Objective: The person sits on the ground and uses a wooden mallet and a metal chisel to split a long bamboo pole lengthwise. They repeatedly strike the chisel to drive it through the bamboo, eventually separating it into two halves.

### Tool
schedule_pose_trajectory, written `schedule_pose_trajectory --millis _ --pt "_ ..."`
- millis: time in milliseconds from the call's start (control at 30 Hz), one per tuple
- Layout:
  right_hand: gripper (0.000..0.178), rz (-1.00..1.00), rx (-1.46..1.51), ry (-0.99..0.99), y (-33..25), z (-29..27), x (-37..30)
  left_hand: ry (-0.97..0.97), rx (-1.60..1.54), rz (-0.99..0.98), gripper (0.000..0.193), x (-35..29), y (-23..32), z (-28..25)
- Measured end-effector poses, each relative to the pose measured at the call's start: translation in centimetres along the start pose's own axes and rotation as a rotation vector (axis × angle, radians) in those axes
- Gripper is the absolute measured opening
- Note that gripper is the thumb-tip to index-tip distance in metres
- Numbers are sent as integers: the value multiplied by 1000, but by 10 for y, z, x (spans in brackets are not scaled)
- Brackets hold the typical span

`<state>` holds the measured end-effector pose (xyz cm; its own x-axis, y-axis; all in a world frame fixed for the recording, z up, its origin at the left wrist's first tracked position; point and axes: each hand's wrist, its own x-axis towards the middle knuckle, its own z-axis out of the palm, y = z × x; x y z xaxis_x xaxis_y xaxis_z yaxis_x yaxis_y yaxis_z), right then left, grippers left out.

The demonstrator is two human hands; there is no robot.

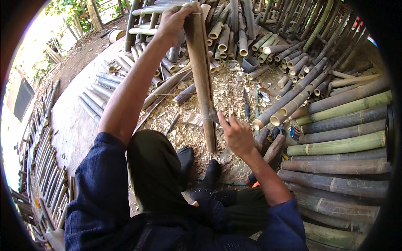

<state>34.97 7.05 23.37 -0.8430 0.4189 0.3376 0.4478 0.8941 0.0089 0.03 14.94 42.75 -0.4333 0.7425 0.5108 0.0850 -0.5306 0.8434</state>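
A split length of brown bamboo (201,79) stands nearly upright in front of me, its lower end down by my feet among the shavings. My left hand (178,21) is closed around its top end, the arm stretched far forward. Lower down, my right hand (238,137) grips a knife whose short dark blade (215,115) lies against the bamboo's right edge. The fingers hide the knife's handle. My index finger points along toward the blade.
Pale wood shavings (234,98) cover the ground. Whole bamboo poles (339,142) are stacked along the right, with cut tubes (297,62) piled farther back. A bamboo rack (146,21) stands at the far left of the pile. A dark slim tool (246,102) lies on the shavings.
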Motion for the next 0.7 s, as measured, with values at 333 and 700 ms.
schedule_pose_trajectory --millis 333,700 --pt "57 -14 96 -124 -12 114 -79 222 100 -178 28 28 -47 -99" --pt "60 96 176 -340 8 144 -155 242 134 -248 61 20 -54 -106"
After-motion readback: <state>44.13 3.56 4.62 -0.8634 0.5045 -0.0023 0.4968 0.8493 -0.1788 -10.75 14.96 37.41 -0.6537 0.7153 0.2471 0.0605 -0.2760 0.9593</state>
